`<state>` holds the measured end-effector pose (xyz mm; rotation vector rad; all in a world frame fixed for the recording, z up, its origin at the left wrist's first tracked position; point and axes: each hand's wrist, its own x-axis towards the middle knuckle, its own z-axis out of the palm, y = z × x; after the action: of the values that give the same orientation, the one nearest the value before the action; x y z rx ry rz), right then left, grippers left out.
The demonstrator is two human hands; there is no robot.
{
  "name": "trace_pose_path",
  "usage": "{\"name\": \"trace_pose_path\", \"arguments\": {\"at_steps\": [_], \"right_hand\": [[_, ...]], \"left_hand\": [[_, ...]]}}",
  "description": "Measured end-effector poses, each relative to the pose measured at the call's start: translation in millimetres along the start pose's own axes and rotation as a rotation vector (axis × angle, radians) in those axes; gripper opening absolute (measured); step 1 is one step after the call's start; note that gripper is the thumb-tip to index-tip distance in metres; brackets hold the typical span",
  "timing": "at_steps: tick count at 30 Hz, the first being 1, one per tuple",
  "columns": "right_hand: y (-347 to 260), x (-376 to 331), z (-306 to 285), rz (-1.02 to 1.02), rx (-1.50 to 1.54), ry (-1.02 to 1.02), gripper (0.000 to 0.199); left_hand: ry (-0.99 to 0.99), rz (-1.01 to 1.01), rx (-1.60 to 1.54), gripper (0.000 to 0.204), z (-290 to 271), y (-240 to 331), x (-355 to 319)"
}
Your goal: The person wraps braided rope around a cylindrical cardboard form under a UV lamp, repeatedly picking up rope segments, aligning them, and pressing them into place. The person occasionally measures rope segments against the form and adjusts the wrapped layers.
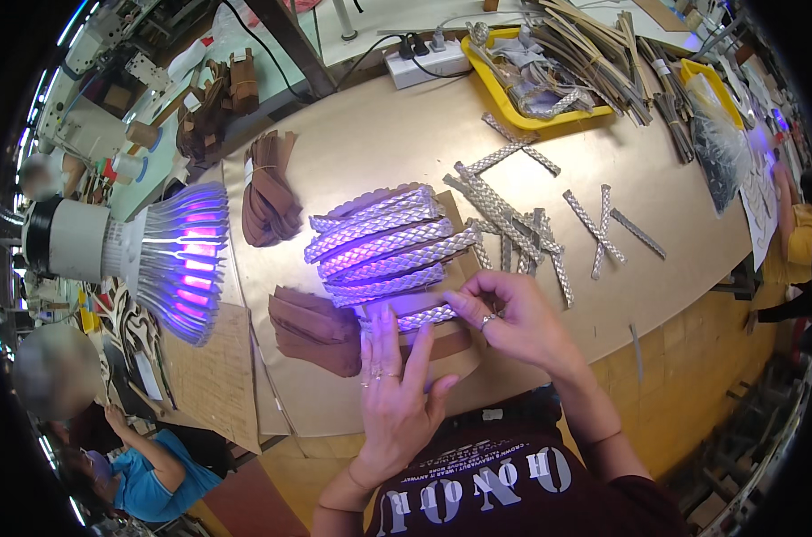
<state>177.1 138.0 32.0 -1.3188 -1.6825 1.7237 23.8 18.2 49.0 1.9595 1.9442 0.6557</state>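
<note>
- Left hand (pixel 395 380) lies flat, fingers spread, on the cardboard (pixel 455 345).
- Right hand (pixel 513 318) pinches a silver braided strip (pixel 424 317).
- Loose strips (pixel 522 233) lie right of the cardboard, brown pieces (pixel 316 331) left.

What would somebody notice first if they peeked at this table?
Probably the big lamp glowing purple and pink at the table's left edge. Next, the row of shiny silver braided strips laid side by side mid-table, where the left hand presses flat and the right hand pinches the nearest strip.

Both hands low and close together: left hand (pixel 395 380) flat, fingers spread; right hand (pixel 513 320) pinching.
</note>
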Motion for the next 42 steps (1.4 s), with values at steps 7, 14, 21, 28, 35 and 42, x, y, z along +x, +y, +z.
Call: {"name": "trace_pose_path", "arguments": {"at_steps": [7, 14, 21, 28, 35, 42], "right_hand": [[6.0, -0.9, 13.3, -0.073, -0.201, 0.114, 0.031], [1.7, -4.1, 25.7, -0.087, -0.267, 0.202, 0.027], [-33.8, -17.2, -5.1, -0.330, -0.194, -0.043, 0.021], [-59.4, 17.8, -12.0, -0.383, -0.283, 0.214, 0.025], [-14.8, -21.8, -6.6, -0.370, -0.303, 0.296, 0.026], [3.3, -27.8, 11.9, -0.442, -0.245, 0.040, 0.028]], "left_hand": [[-0.021, 0.020, -0.098, 0.059, 5.6, -13.5, -10.0], [0.363, 0.105, -0.403, 0.078, 54.8, -32.4, -22.0], [0.871, 0.178, -0.221, 0.067, 53.9, -45.7, -39.7], [0.707, -0.167, -0.522, 0.041, 30.7, -42.1, -44.3], [0.449, -0.370, -0.759, 0.024, 39.9, -42.1, -26.1], [0.464, -0.348, -0.884, 0.013, 35.4, -51.8, -28.1]]}}
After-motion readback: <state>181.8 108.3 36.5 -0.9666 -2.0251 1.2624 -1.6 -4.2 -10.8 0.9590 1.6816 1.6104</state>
